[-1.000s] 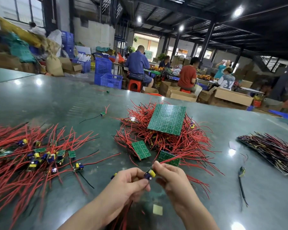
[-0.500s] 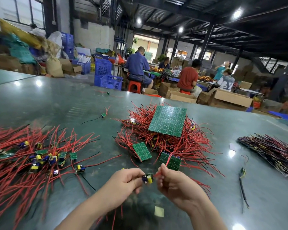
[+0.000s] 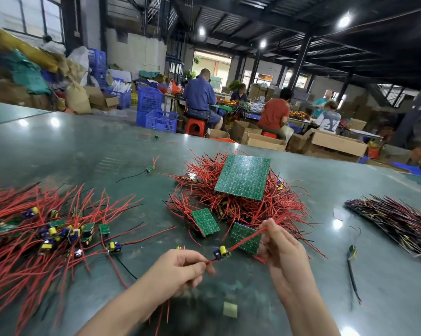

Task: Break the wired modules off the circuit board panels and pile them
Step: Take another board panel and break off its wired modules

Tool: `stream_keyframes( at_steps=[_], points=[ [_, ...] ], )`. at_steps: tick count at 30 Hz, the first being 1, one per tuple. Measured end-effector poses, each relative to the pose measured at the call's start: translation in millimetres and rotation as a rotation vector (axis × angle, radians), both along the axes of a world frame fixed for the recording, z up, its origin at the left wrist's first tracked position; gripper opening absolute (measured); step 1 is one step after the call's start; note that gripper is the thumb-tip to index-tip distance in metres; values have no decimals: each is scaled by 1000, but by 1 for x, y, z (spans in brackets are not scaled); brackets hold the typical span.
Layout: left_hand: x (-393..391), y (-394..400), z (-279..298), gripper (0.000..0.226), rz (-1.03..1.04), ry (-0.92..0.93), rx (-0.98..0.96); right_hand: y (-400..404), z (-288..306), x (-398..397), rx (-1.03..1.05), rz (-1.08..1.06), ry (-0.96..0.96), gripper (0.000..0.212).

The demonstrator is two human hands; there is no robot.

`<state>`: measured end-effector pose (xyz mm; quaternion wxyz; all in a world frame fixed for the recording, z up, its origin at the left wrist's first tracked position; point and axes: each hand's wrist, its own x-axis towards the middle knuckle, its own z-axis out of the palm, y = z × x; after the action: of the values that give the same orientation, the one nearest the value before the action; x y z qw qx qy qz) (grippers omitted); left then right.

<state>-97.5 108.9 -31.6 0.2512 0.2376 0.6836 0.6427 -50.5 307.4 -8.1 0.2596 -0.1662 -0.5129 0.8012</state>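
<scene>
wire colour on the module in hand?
Red wires on the module, head view.

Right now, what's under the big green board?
The big green board lies on a heap of red wires. Small yellow parts peek out at its edges. Anything under its middle is hidden.

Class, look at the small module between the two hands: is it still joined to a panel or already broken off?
Broken off. The module hangs in the air by its red wires, pinched by the left hand and right hand, touching no panel.
</scene>
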Motion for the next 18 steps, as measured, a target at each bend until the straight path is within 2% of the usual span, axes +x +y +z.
stream_keyframes(
  at_steps=[3, 6, 10, 13, 18],
  points=[
    [4, 3, 3, 23, 53, 25, 42, -1, 0, 2, -10, -38, 53, 16],
    [11, 5, 4, 13, 123, 156, 96, -8, 1, 4, -17, -26, 77, 17],
    [12, 3, -2, 12, 252, 289, 133, -35, -6, 1, 118, 188, -4, 28],
    [14, 5, -4, 15, 273, 393, 91, -51, -11, 1, 228, 274, -84, 9],
    [10, 6, -4, 22, 246, 162, 94, -53, -5, 5, 263, 357, -81, 15]
  ],
)
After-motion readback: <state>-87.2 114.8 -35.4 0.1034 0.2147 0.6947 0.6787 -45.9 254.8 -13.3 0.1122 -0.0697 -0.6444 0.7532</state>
